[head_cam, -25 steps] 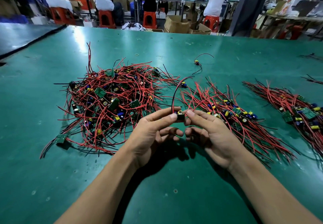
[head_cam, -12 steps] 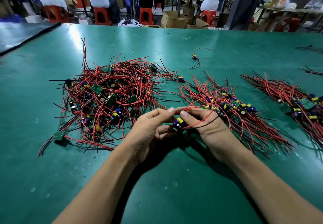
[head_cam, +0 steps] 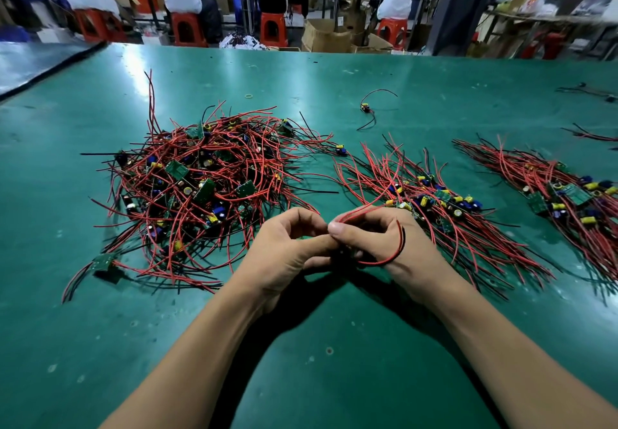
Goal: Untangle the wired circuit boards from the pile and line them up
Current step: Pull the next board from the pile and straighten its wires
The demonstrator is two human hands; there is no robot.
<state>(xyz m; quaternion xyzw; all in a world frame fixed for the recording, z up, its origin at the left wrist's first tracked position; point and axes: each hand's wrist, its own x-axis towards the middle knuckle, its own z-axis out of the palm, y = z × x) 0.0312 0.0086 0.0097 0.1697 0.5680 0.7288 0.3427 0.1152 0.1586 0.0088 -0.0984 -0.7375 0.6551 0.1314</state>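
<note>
We're centre-table: right hand (head_cam: 384, 244) has thumb & index pinched on a red-and-black wire pair (head_cam: 400, 238). The pair curves over the back of that hand, w/ one red lead arcing up over the near row. Left hand (head_cam: 287, 251) is curled in tight, fingertips meeting the right's at the pinch, but we can't tell if it's actually gripping anything. Btwn the two palms there's a dark shape (head_cam: 341, 254), too hidden to call. Left of the hands, the tangled pile (head_cam: 200, 187) sits on the green table (head_cam: 334, 378), boards & red leads every which way. Right of the hands is a lined-up row (head_cam: 434, 201) w/ leads lying roughly parallel. Further right, apart from it, is a second row (head_cam: 568, 191). Beyond them, on its own, there's a lone board (head_cam: 366, 107) w/ curled leads, plus a small rubber band (head_cam: 248, 96). Far bkgd: people seated on orange stools (head_cam: 185, 28).
</note>
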